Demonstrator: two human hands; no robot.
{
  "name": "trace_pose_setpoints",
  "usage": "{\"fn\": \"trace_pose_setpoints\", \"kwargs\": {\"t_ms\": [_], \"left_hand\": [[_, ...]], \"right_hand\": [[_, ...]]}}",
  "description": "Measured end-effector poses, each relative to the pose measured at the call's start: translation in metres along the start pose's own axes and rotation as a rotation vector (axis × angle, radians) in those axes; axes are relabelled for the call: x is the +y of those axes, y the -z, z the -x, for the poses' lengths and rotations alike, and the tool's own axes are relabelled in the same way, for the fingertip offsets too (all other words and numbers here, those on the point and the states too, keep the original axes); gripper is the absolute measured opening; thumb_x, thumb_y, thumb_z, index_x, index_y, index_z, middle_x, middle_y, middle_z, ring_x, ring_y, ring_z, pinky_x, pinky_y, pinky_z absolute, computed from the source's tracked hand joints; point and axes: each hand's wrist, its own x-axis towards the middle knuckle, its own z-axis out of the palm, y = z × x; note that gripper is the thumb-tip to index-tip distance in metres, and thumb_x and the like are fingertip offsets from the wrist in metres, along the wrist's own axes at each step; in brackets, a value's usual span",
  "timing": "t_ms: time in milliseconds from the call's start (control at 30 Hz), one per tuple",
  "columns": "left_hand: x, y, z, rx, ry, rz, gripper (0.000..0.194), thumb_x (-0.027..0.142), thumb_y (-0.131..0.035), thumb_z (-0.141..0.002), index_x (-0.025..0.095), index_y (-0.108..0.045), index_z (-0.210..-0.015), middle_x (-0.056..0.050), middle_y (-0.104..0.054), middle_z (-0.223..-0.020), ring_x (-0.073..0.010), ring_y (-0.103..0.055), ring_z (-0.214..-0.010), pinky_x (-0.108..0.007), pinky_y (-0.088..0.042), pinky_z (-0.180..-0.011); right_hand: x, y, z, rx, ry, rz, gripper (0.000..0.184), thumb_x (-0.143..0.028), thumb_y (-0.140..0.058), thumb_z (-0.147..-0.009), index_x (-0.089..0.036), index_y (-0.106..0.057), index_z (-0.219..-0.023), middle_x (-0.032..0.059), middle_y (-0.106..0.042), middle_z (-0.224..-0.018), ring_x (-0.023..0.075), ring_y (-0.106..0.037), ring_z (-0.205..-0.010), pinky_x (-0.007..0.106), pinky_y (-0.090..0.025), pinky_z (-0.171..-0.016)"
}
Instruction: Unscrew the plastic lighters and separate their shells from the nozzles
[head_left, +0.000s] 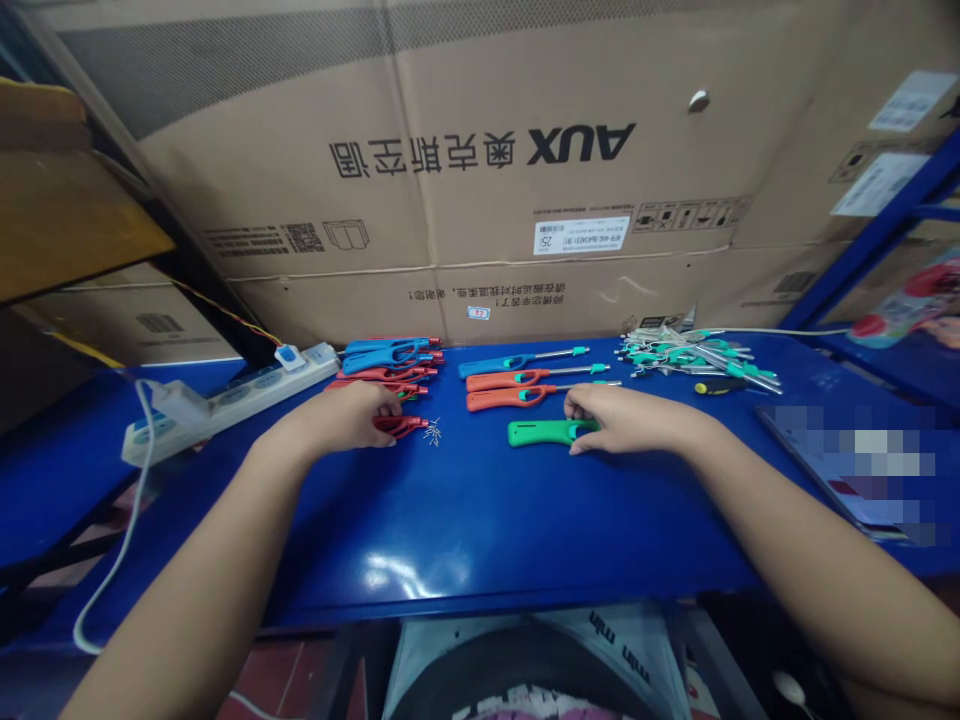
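The left hand (337, 418) lies curved over a red lighter (401, 427), with the fingers on its body. Whether it grips the lighter or only touches it cannot be determined. A small pile of metal parts (432, 432) lies just beside this lighter, within direct reach of the fingers.

The right hand (626, 420) rests over one end of a green lighter (547, 433), which lies flat on the blue counter (465, 525). This hand is not clenched; a firm grasp cannot be confirmed.

Further out, blue lighters (390, 350) and red lighters (382, 375) lie stacked ahead of the left hand. A blue lighter (517, 362) and two orange lighters (502, 392) lie parallel between the hands, their metal tubes pointing right. Ahead of the right hand lie a heap of metal tubes (697, 358) and a screwdriver (712, 386). This layout appears intended to separate the parts by type and keep them within reach. A power strip (229, 400) lies at the far left.
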Motion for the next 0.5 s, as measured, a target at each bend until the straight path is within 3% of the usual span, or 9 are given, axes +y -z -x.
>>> {"fn": "trace_pose_setpoints", "kwargs": {"t_ms": [100, 300, 433, 500], "left_hand": [[-0.003, 0.005, 0.001, -0.051, 0.086, -0.083, 0.032, 0.027, -0.072, -0.067, 0.022, -0.075, -0.099, -0.007, -0.073, -0.100, -0.0278, -0.066, -0.087, -0.031, -0.044, -0.069], [-0.009, 0.005, 0.002, 0.037, 0.161, -0.146, 0.029, 0.025, -0.076, -0.065, 0.022, -0.070, -0.093, -0.004, -0.070, -0.089, -0.0256, -0.063, -0.079, -0.029, -0.037, -0.061], [0.002, 0.000, 0.003, 0.145, 0.095, -0.136, 0.020, 0.028, -0.075, -0.072, 0.020, -0.063, -0.087, -0.002, -0.068, -0.081, -0.0225, -0.061, -0.070, -0.028, -0.036, -0.059], [0.018, -0.007, 0.002, 0.271, -0.046, -0.082, 0.018, 0.037, -0.067, -0.085, 0.020, -0.063, -0.090, -0.004, -0.069, -0.086, -0.0231, -0.063, -0.076, -0.030, -0.042, -0.065]], "right_hand": [[0.000, 0.000, 0.001, 0.002, 0.009, 0.033, 0.038, -0.046, -0.076, -0.078, -0.019, -0.057, -0.096, 0.0072, -0.065, -0.098, 0.0234, -0.059, -0.084, 0.031, -0.040, -0.069], [-0.006, 0.002, 0.002, 0.003, 0.013, 0.079, 0.033, -0.041, -0.078, -0.077, -0.018, -0.059, -0.093, 0.0072, -0.064, -0.094, 0.0228, -0.059, -0.081, 0.030, -0.040, -0.068], [-0.009, 0.003, 0.003, -0.009, 0.003, 0.087, 0.034, -0.039, -0.079, -0.076, -0.018, -0.059, -0.094, 0.0078, -0.064, -0.094, 0.0226, -0.058, -0.080, 0.030, -0.040, -0.067], [-0.011, 0.003, 0.002, -0.025, 0.010, 0.088, 0.034, -0.039, -0.077, -0.078, -0.017, -0.058, -0.094, 0.0084, -0.063, -0.095, 0.0227, -0.058, -0.080, 0.030, -0.040, -0.068]]}}
